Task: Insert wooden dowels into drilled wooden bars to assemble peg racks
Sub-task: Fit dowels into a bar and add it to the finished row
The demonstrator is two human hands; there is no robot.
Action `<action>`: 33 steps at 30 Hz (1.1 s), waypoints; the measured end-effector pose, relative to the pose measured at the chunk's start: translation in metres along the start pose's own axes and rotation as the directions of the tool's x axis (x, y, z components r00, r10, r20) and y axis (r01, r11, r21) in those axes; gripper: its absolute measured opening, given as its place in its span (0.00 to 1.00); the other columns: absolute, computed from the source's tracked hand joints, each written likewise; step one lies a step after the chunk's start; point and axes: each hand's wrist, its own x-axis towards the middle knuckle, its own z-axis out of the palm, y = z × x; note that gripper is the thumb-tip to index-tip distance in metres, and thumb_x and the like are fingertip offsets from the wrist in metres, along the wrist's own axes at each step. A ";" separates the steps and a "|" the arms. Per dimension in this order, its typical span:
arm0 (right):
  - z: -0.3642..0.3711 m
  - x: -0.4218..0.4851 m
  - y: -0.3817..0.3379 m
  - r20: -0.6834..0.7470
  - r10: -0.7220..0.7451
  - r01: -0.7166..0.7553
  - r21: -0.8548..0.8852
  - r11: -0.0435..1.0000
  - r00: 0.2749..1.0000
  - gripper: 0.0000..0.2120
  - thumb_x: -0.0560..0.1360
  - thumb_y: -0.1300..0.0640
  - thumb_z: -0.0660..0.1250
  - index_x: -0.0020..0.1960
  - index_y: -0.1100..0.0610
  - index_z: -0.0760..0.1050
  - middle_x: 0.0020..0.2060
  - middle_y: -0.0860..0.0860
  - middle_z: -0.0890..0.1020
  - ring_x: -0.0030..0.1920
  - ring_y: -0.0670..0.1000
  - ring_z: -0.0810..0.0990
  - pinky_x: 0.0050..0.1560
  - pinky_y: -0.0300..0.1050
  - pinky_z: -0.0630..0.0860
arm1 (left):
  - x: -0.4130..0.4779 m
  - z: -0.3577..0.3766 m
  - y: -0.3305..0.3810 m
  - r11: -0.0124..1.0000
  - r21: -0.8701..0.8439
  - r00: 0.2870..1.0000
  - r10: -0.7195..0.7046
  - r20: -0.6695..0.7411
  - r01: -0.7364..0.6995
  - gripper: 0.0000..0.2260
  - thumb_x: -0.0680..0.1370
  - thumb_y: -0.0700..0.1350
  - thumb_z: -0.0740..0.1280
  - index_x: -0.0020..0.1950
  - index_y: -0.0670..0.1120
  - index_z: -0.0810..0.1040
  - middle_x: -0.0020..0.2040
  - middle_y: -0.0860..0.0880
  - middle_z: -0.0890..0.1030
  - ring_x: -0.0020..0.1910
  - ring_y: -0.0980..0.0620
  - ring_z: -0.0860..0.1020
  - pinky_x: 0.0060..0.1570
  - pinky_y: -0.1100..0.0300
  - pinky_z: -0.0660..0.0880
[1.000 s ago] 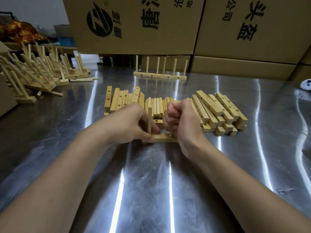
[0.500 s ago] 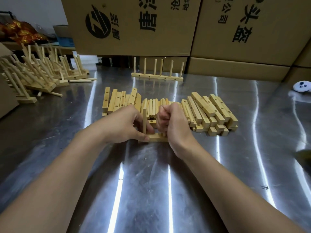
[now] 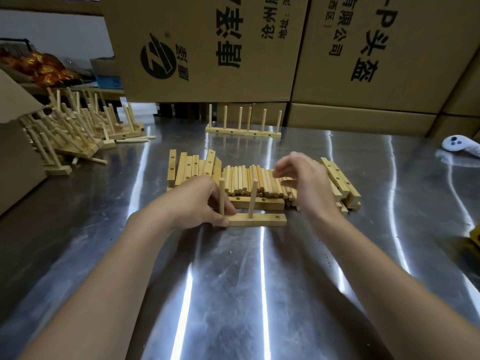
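Note:
A drilled wooden bar (image 3: 259,220) lies on the steel table with two dowels standing in it, one (image 3: 221,196) at its left end and one (image 3: 252,198) in the middle; a hole at its right end shows. My left hand (image 3: 200,201) grips the bar's left end, thumb along its front. My right hand (image 3: 306,178) hovers blurred over the pile of loose dowels (image 3: 249,180) with fingers spread, holding nothing I can see. Drilled bars are stacked left (image 3: 192,167) and right (image 3: 340,180) of the dowels.
A finished rack (image 3: 242,131) stands at the back. Several finished racks (image 3: 75,131) are heaped at the left beside a cardboard box (image 3: 15,141). Large cartons (image 3: 259,48) wall the back. A white controller (image 3: 459,146) lies at the right.
My right hand let go of the middle dowel, which now stands in the bar, and moved up and back over the dowel pile. My left hand stays on the bar's left end.

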 end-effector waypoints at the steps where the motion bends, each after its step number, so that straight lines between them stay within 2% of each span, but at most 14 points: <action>1: -0.006 0.007 0.000 -0.075 -0.026 0.022 -0.047 0.999 0.997 0.14 0.84 0.55 0.61 0.45 0.56 0.82 0.43 0.53 0.86 0.51 0.55 0.84 0.54 0.50 0.78 | 0.000 -0.002 -0.002 1.000 -0.004 1.000 -0.007 -0.002 0.007 0.12 0.72 0.45 0.83 0.42 0.63 0.88 0.45 0.66 0.86 0.49 0.70 0.79 0.49 0.67 0.72; 5: -0.010 0.013 0.017 -0.181 -0.140 0.094 -0.242 0.966 0.973 0.10 0.82 0.57 0.64 0.47 0.51 0.82 0.40 0.48 0.83 0.45 0.47 0.80 0.44 0.37 0.75 | -0.002 -0.011 -0.009 1.000 -0.026 1.000 -0.016 0.017 0.016 0.14 0.72 0.43 0.83 0.41 0.65 0.88 0.44 0.65 0.86 0.49 0.69 0.80 0.50 0.65 0.74; 7: -0.004 0.006 0.031 -0.166 -0.223 0.147 -0.379 0.914 0.961 0.08 0.83 0.57 0.65 0.50 0.48 0.81 0.45 0.42 0.82 0.51 0.42 0.78 0.52 0.38 0.74 | -0.004 -0.014 -0.011 0.999 -0.030 0.999 -0.020 0.030 0.021 0.14 0.72 0.43 0.83 0.42 0.64 0.88 0.44 0.65 0.86 0.49 0.69 0.80 0.51 0.64 0.74; 9: 0.003 0.000 0.042 -0.074 -0.290 0.214 -0.507 0.835 0.954 0.07 0.82 0.56 0.66 0.54 0.47 0.81 0.51 0.39 0.80 0.57 0.42 0.74 0.60 0.38 0.69 | -0.005 -0.017 -0.013 0.999 -0.014 0.999 -0.035 0.032 0.035 0.12 0.73 0.45 0.83 0.44 0.63 0.89 0.45 0.66 0.86 0.49 0.71 0.79 0.51 0.64 0.73; 12: 0.002 -0.002 0.044 0.108 -0.332 0.322 -0.633 0.703 0.937 0.12 0.79 0.49 0.66 0.60 0.46 0.82 0.56 0.39 0.77 0.64 0.43 0.70 0.63 0.42 0.63 | -0.007 -0.021 -0.014 0.998 0.015 0.997 -0.057 0.042 0.057 0.11 0.73 0.46 0.83 0.46 0.64 0.89 0.47 0.68 0.85 0.50 0.73 0.77 0.50 0.65 0.71; 15: -0.004 -0.001 0.039 0.242 -0.292 0.372 -0.733 0.570 0.925 0.20 0.76 0.44 0.67 0.67 0.44 0.78 0.62 0.40 0.75 0.68 0.45 0.67 0.65 0.43 0.58 | -0.007 -0.021 -0.014 0.998 0.015 0.997 -0.061 0.048 0.061 0.11 0.73 0.47 0.83 0.46 0.64 0.89 0.47 0.70 0.84 0.50 0.74 0.76 0.50 0.65 0.71; 19: -0.012 -0.001 0.039 0.278 -0.219 0.352 -0.786 0.509 0.935 0.17 0.77 0.45 0.70 0.66 0.43 0.76 0.62 0.40 0.74 0.68 0.45 0.66 0.64 0.42 0.56 | -0.006 -0.022 -0.013 0.998 0.005 0.997 -0.059 0.044 0.059 0.11 0.72 0.46 0.83 0.45 0.64 0.89 0.46 0.67 0.85 0.50 0.69 0.80 0.52 0.63 0.73; 26: -0.011 -0.002 0.034 0.238 -0.357 0.399 -0.773 0.493 0.903 0.06 0.80 0.50 0.72 0.57 0.45 0.83 0.55 0.42 0.79 0.62 0.46 0.73 0.60 0.43 0.60 | -0.009 -0.021 -0.009 0.998 -0.001 0.996 -0.069 0.055 0.069 0.10 0.73 0.46 0.82 0.45 0.62 0.89 0.45 0.65 0.86 0.48 0.70 0.80 0.50 0.63 0.74; 27: -0.010 -0.002 0.032 0.182 -0.429 0.401 -0.765 0.504 0.885 0.05 0.81 0.50 0.71 0.56 0.46 0.83 0.54 0.42 0.81 0.60 0.46 0.75 0.60 0.43 0.62 | -0.009 -0.022 -0.009 0.998 -0.005 0.996 -0.070 0.055 0.070 0.10 0.73 0.46 0.82 0.46 0.62 0.90 0.45 0.64 0.86 0.48 0.69 0.80 0.50 0.63 0.74; 28: -0.010 -0.003 0.029 0.067 -0.491 0.383 -0.721 0.578 0.868 0.04 0.81 0.50 0.71 0.54 0.47 0.84 0.52 0.42 0.83 0.57 0.46 0.77 0.59 0.44 0.66 | -0.009 -0.022 -0.008 0.998 -0.006 0.996 -0.070 0.053 0.070 0.10 0.73 0.46 0.82 0.45 0.62 0.90 0.45 0.64 0.86 0.48 0.69 0.80 0.50 0.63 0.74; 29: -0.010 -0.002 0.025 -0.097 -0.494 0.344 -0.604 0.719 0.864 0.04 0.81 0.51 0.71 0.53 0.48 0.84 0.49 0.42 0.84 0.54 0.45 0.80 0.57 0.44 0.71 | -0.009 -0.021 -0.008 0.997 -0.003 0.996 -0.071 0.051 0.071 0.10 0.73 0.46 0.82 0.45 0.62 0.90 0.45 0.64 0.86 0.48 0.68 0.80 0.50 0.63 0.74; 30: -0.010 -0.001 0.019 -0.251 -0.402 0.287 -0.393 0.874 0.881 0.04 0.81 0.51 0.71 0.51 0.47 0.85 0.46 0.43 0.86 0.51 0.44 0.82 0.55 0.43 0.76 | -0.009 -0.021 -0.007 0.997 0.004 0.996 -0.072 0.049 0.072 0.10 0.73 0.46 0.82 0.45 0.62 0.89 0.45 0.64 0.86 0.48 0.69 0.80 0.49 0.64 0.74; 31: -0.011 0.001 0.013 -0.338 -0.241 0.206 -0.139 0.969 0.910 0.04 0.81 0.51 0.71 0.51 0.47 0.85 0.44 0.45 0.87 0.48 0.44 0.84 0.51 0.44 0.78 | -0.009 -0.020 -0.007 0.997 0.015 0.996 -0.074 0.049 0.073 0.10 0.73 0.46 0.82 0.45 0.62 0.89 0.45 0.64 0.86 0.48 0.69 0.80 0.49 0.64 0.74; 33: -0.013 0.001 0.006 -0.298 0.022 0.033 0.178 0.984 0.954 0.05 0.82 0.52 0.71 0.51 0.49 0.86 0.43 0.48 0.88 0.44 0.44 0.84 0.47 0.44 0.79 | -0.010 -0.020 -0.004 0.997 0.031 0.996 -0.075 0.058 0.073 0.09 0.72 0.48 0.83 0.46 0.63 0.89 0.45 0.64 0.86 0.48 0.69 0.80 0.48 0.64 0.74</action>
